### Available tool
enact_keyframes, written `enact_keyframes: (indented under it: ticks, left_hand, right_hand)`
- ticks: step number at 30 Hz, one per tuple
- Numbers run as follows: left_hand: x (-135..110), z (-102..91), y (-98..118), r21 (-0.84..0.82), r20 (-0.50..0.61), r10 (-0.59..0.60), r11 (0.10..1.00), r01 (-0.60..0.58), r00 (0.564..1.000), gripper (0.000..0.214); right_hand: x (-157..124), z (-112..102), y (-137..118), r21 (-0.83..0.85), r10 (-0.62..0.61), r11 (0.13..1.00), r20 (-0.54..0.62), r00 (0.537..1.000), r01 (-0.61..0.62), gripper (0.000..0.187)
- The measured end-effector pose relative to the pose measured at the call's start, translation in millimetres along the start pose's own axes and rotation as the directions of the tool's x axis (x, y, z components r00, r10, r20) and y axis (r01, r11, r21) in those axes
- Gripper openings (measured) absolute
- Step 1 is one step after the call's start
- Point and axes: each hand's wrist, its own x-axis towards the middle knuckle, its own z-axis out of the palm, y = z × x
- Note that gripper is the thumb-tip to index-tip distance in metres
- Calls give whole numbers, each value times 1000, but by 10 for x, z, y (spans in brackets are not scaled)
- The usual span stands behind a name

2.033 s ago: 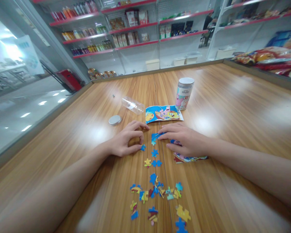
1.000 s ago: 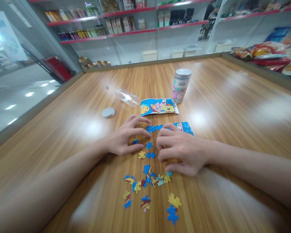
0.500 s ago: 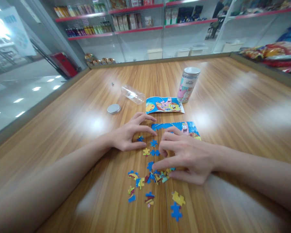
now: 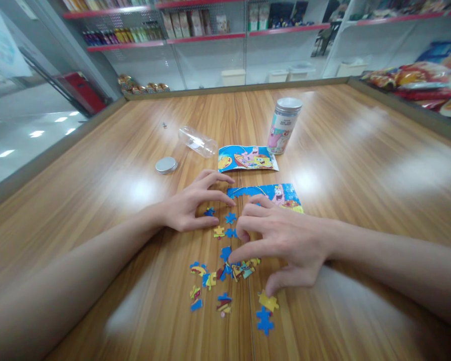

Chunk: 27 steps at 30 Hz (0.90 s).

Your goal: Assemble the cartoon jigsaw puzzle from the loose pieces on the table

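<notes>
My left hand (image 4: 197,200) rests at the left edge of the partly joined jigsaw puzzle (image 4: 283,193), fingers spread and nothing in them. Several loose blue pieces (image 4: 230,218) and a yellow piece (image 4: 218,231) lie near its thumb. Over the loose pieces hovers my right hand (image 4: 281,240), its fingers apart; its index fingertip is at a blue piece (image 4: 226,253) and its thumb tip beside a yellow piece (image 4: 268,302). The right hand hides part of the puzzle. A heap of mixed pieces (image 4: 244,271) lies below that hand, and another blue piece (image 4: 265,321) sits nearest me.
Behind the puzzle lies a printed picture sheet (image 4: 248,159). A tall can (image 4: 284,125) stands at its right. To the left are a clear plastic bottle (image 4: 198,142) on its side and a round silver lid (image 4: 166,165). Stocked shelves (image 4: 206,37) line the back.
My right thumb has spread away from the index finger, down toward the yellow piece. My left hand keeps its pose. The whole view has shifted slightly.
</notes>
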Motion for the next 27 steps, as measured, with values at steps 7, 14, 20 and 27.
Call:
enact_keyframes:
  ticks: [7, 14, 20, 27]
  left_hand:
    - [-2, 0, 2, -9, -7, -9, 1000, 9, 1000, 42]
    - [-53, 14, -79, -254, -162, -128, 964, 84, 979, 39]
    - [-47, 71, -396, -845, -430, -681, 535, 2, 593, 18]
    - [-39, 156, -384, -850, -480, -784, 527, 14, 395, 13]
  right_hand:
    - [-34, -41, -33, -2, 54, 999, 31, 998, -54, 49]
    - [-89, -8, 157, -142, 124, 977, -231, 965, -160, 43]
    - [-131, 32, 327, -221, 208, 881, -613, 762, -418, 10]
    - [-305, -4, 371, -190, 176, 907, -641, 747, -377, 17]
